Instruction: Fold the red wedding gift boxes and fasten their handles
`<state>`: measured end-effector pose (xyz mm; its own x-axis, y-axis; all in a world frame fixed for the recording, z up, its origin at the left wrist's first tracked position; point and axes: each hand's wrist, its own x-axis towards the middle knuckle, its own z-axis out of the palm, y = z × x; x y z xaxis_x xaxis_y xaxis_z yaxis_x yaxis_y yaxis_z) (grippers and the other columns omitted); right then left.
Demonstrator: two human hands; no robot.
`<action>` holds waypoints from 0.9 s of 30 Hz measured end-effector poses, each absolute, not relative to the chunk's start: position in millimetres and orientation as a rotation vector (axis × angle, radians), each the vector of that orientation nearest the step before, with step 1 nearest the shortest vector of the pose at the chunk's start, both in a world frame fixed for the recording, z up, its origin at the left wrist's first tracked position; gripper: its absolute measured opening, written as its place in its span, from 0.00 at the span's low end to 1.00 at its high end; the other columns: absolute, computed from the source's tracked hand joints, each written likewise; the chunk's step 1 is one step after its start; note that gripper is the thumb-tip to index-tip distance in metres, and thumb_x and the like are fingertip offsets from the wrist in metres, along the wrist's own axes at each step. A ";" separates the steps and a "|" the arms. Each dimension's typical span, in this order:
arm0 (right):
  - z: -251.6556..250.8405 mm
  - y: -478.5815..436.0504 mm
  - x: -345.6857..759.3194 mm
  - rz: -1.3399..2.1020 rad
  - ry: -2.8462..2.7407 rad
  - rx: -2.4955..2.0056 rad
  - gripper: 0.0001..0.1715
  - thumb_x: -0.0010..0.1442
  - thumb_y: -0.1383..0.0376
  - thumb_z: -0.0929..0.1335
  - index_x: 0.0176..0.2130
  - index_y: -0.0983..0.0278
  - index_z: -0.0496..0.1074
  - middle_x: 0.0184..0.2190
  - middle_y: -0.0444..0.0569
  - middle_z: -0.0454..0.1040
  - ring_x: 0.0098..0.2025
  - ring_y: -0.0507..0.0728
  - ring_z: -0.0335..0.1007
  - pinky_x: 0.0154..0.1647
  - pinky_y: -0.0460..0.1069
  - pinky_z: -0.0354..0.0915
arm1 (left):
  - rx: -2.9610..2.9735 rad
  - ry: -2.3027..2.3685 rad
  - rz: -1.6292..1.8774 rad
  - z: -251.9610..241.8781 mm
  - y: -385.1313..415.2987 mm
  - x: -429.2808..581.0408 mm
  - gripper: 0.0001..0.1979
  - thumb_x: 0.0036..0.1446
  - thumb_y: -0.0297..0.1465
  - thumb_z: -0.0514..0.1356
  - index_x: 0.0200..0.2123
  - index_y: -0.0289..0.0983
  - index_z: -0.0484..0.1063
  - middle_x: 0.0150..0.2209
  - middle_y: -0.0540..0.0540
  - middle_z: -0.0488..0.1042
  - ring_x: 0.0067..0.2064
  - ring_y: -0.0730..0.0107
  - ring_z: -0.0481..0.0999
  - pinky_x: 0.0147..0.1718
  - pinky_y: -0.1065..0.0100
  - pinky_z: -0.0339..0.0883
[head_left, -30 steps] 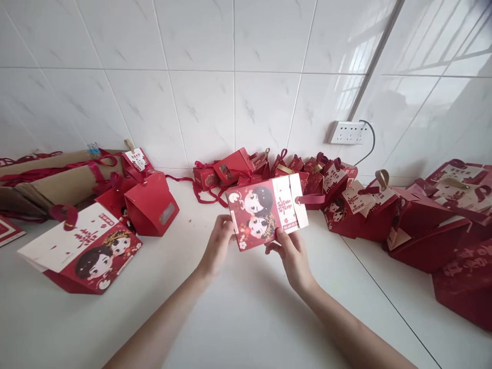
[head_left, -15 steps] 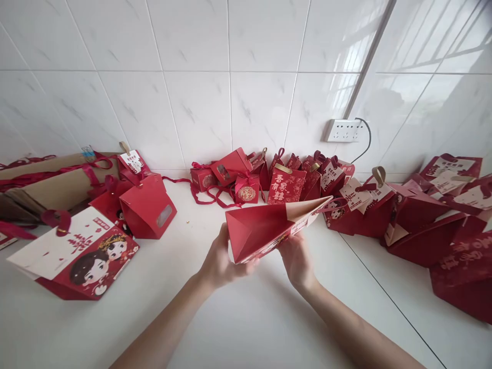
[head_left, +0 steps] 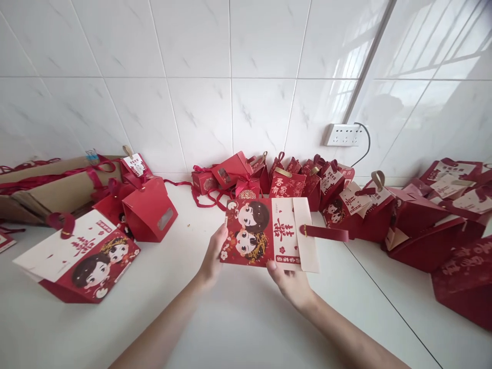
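Both my hands hold a red and white paper gift bag (head_left: pixel 265 233) above the white counter, its printed face with two cartoon figures turned toward me. My left hand (head_left: pixel 212 259) grips its lower left edge, fingers behind the bag. My right hand (head_left: pixel 289 281) pinches the bottom edge near the white panel, thumb on the front. A red ribbon handle (head_left: pixel 326 233) sticks out to the right from the bag's white flap.
A matching bag (head_left: pixel 77 256) lies at the left beside a red box (head_left: pixel 150 211) and brown cardboard sheets (head_left: pixel 46 187). Several small red gift boxes (head_left: pixel 269 177) line the tiled wall. More red bags (head_left: pixel 430 230) pile at the right. A power strip (head_left: pixel 344 135) hangs on the wall.
Half a second ago the bag was tipped so its red underside and open bottom showed. It is now turned back, flat, with its printed face toward me.
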<state>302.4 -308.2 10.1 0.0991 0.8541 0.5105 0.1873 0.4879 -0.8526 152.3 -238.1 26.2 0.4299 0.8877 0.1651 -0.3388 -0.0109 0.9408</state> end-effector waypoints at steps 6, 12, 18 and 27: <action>14.8 -303.9 304.9 0.469 -1.394 -0.968 0.27 0.59 0.43 0.63 0.27 0.62 0.69 0.24 0.49 0.74 0.27 0.56 0.72 0.27 0.49 0.71 | 1.010 0.671 0.787 30.5 -236.3 151.9 0.32 0.53 0.56 0.53 0.47 0.37 0.73 0.33 0.45 0.79 0.31 0.62 0.77 0.26 0.67 0.70; 20.2 -303.7 305.9 0.469 -1.379 -1.025 0.29 0.67 0.51 0.57 0.19 0.62 0.59 0.17 0.44 0.63 0.23 0.52 0.62 0.24 0.46 0.62 | 0.801 0.631 0.328 35.2 -234.4 149.9 0.36 0.54 0.59 0.49 0.40 0.30 0.76 0.18 0.47 0.71 0.16 0.71 0.68 0.15 0.70 0.62; 17.1 -304.9 309.1 0.419 -1.376 -0.896 0.29 0.63 0.44 0.58 0.23 0.62 0.61 0.21 0.44 0.65 0.24 0.52 0.61 0.25 0.47 0.61 | 0.841 0.689 0.365 30.5 -232.7 150.0 0.33 0.54 0.57 0.51 0.37 0.31 0.75 0.23 0.44 0.74 0.19 0.70 0.70 0.19 0.70 0.62; 17.4 -298.5 309.2 0.423 -1.046 -0.850 0.19 0.62 0.48 0.63 0.43 0.60 0.67 0.42 0.52 0.72 0.47 0.60 0.69 0.47 0.55 0.67 | 1.111 0.405 0.476 32.2 -235.8 140.7 0.30 0.44 0.37 0.70 0.52 0.38 0.71 0.53 0.41 0.74 0.55 0.54 0.71 0.55 0.56 0.63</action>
<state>309.2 -298.5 17.4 0.4624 0.6711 0.5794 0.0796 0.6194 -0.7810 140.7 -235.8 32.2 0.8297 0.5533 -0.0739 -0.1608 0.3637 0.9175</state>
